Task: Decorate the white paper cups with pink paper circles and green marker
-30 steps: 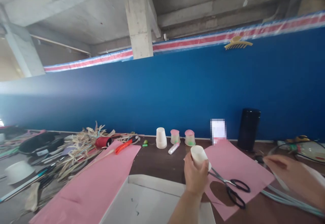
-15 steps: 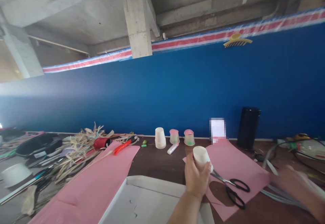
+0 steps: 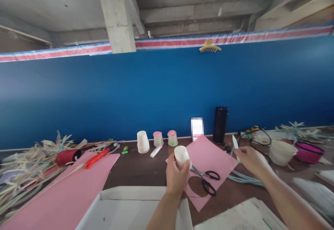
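My left hand [image 3: 175, 180] is closed around a white paper cup [image 3: 182, 156], tilted with its round end facing up. To the right, my right hand [image 3: 252, 159] pinches a slim white object with a green lower end [image 3: 235, 142], pointing upward; its exact kind is not clear. Between the hands lies a pink sheet [image 3: 208, 150] with a rounded cut-out near its front corner. Black-handled scissors [image 3: 205, 178] rest on that sheet, their tips beside the cup. Behind stand two small cups with pink tops [image 3: 158, 139] and an upside-down white cup [image 3: 143, 142].
A white tray-like box [image 3: 133, 193] sits in front. On the left are another pink sheet [image 3: 60, 195], a red-handled tool [image 3: 96, 158] and a heap of pale strips [image 3: 33, 160]. A black cylinder [image 3: 220, 124] stands at the blue partition [image 3: 161, 87]. Woven baskets [image 3: 283, 152] are at right.
The view has swung to the right, so the table things sit further left. My right hand, blurred and lower before, is now raised with the slim white object upright. My left hand keeps the cup.
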`<state>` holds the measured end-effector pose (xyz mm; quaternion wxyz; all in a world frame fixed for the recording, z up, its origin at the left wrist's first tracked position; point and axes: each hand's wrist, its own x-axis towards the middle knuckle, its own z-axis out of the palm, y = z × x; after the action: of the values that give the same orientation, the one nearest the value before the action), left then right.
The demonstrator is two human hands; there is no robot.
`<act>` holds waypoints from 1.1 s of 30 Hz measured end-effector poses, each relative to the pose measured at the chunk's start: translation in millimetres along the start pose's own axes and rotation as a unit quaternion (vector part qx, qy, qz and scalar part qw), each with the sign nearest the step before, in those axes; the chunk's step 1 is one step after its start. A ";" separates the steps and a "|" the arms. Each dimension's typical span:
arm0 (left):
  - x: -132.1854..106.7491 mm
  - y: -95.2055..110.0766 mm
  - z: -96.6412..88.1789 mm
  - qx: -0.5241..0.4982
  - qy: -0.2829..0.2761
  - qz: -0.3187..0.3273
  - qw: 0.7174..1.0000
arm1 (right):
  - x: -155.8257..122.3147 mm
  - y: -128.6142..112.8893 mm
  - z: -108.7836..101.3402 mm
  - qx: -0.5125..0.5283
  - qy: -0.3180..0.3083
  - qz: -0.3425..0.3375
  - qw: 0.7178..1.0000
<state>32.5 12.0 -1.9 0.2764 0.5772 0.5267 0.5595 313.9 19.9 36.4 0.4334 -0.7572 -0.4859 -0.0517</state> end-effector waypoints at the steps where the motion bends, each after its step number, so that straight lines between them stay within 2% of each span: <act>1: 0.3 -0.4 0.4 0.004 0.001 -0.002 1.000 | -4.0 -6.2 -1.0 0.013 -0.038 -0.006 0.999; 3: 0.8 -1.4 1.1 0.008 0.007 -0.007 1.000 | -14.8 -22.5 1.1 0.098 -0.133 0.031 0.986; 6: 1.0 -2.3 1.2 0.011 0.010 -0.016 1.000 | -33.6 -53.3 14.4 0.274 -0.142 0.089 0.947; 8: 0.8 -1.9 1.0 0.015 0.013 -0.023 1.000 | -43.1 -73.3 25.8 0.366 -0.130 0.108 0.915; 11: 0.5 -1.4 1.1 0.016 0.024 -0.027 0.999 | -49.0 -92.7 38.8 0.438 -0.083 0.111 0.888; 15: 0.3 -4.2 2.6 0.019 0.027 -0.019 0.999 | -48.7 -89.7 46.9 0.508 -0.030 0.092 0.856; 21: 4.7 -2.7 12.2 -0.001 0.008 -0.028 1.000 | -47.9 -73.5 56.7 0.515 -0.020 0.074 0.854; 26: 19.5 15.2 29.9 -0.067 0.014 -0.036 0.997 | -55.1 -75.6 63.8 0.506 -0.079 0.046 0.858; 30: 31.5 15.7 38.9 -0.128 0.014 -0.080 0.988 | -62.6 -78.7 55.4 0.480 -0.098 0.035 0.871; 33: 37.6 4.4 39.0 -0.160 -0.037 -0.093 0.982 | -69.3 -84.2 44.7 0.459 -0.098 0.033 0.882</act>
<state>63.6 55.8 6.8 0.4353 0.4946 0.4709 0.5866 196.7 16.4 25.2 0.6839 -0.4901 -0.4704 0.2659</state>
